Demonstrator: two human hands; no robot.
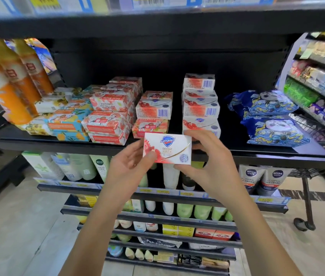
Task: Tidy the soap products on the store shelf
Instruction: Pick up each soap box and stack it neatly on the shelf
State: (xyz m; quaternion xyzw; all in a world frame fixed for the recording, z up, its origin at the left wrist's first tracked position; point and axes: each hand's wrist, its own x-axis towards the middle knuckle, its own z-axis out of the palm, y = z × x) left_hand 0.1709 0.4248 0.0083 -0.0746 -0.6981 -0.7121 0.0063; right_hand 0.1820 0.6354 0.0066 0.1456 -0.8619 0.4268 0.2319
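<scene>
1. Head view, the thing in hand: a white-and-red Safeguard box (167, 149) is held up in front of the shelf (117, 145) edge, off the shelf and face toward the camera. It is just below the gap between two piles of like boxes.
2. Head view, the grip: the left hand (126, 168) pinches the box's lower left corner, thumb on the front and fingers behind. The right hand (207, 166) pinches its right side, fingers at the top corner and thumb under the bottom edge. Both grips are closed on the box, and neither hand is free.
3. Head view, the shelf: the right stack (200, 105) is all Safeguard boxes, several high, barcodes showing. The middle stack (153, 110) is lower and mixed, with Safeguard boxes sitting on a goat-soap pack. More goat-soap packs (109, 116) crowd the left, some tilted. Blue packs (267, 116) lie well to the right.
4. Step, as I judge it: one box is lifted out and checked, not yet placed.
5. Next move, as I judge it: choose a matching stack, turn the box to lie flat like its fellows, and set it square on top without nudging the tall right stack.
</scene>
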